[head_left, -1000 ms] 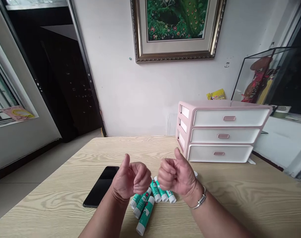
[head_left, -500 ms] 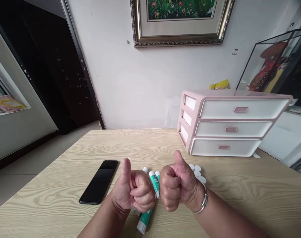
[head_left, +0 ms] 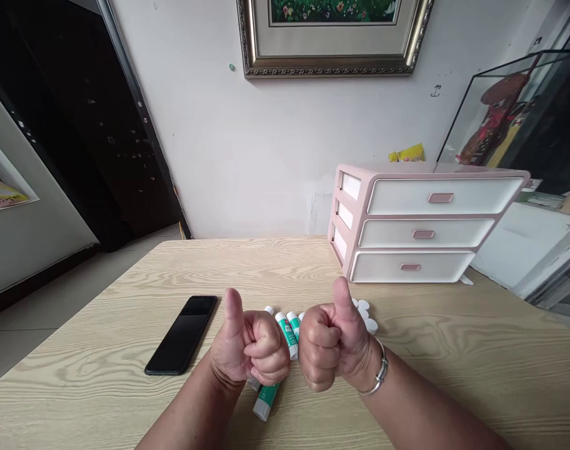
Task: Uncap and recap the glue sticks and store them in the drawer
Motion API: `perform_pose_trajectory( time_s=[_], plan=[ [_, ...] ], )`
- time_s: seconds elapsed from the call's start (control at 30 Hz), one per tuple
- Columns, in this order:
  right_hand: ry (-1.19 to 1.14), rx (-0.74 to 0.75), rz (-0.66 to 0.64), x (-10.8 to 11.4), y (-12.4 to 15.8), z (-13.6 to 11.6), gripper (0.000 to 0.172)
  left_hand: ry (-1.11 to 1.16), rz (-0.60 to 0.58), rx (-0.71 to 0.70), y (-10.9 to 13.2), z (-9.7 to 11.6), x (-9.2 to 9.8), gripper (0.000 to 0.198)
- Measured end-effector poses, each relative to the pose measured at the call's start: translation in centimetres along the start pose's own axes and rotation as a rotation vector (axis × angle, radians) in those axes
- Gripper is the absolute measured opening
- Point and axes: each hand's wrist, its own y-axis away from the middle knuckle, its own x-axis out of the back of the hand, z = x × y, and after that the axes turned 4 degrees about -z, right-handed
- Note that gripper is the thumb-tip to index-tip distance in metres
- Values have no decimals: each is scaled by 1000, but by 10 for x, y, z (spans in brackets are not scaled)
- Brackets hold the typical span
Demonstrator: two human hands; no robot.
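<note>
My left hand [head_left: 250, 347] and my right hand [head_left: 332, 340] are both closed into fists with the thumbs pointing up, side by side just above the wooden table [head_left: 454, 356]. Neither fist holds anything. A silver bracelet [head_left: 379, 375] circles my right wrist. Several green-and-white glue sticks [head_left: 285, 328] lie on the table behind and under my fists, partly hidden. A few white caps [head_left: 367, 315] lie just beyond my right hand.
A black phone [head_left: 182, 334] lies face up to the left of my hands. A pink three-drawer organiser [head_left: 420, 222] stands at the back right with its drawers closed. A framed picture [head_left: 332, 37] hangs on the wall, and a glass case [head_left: 505, 119] stands at the right.
Both fists have drawn closer together and lower over the glue sticks, thumbs staying up. The camera tilted down slightly.
</note>
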Motion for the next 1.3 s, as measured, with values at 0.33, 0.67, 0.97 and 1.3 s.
perform_pose_trajectory(
  time_s=[0.33, 0.67, 0.97, 1.3],
  plan=[
    [-19, 54, -84, -2, -6, -2, 77, -5, 27, 28, -1, -4, 0, 81],
    [1, 41, -103, 4, -5, -1, 75, 20, 8, 16, -3, -5, 2, 80],
    [-5, 52, -108, 3, -5, -1, 75, 35, -62, -1, -4, -5, 6, 80],
    [-16, 22, -48, 7, -2, 1, 79, 38, -47, -13, -3, -6, 7, 80]
  ],
)
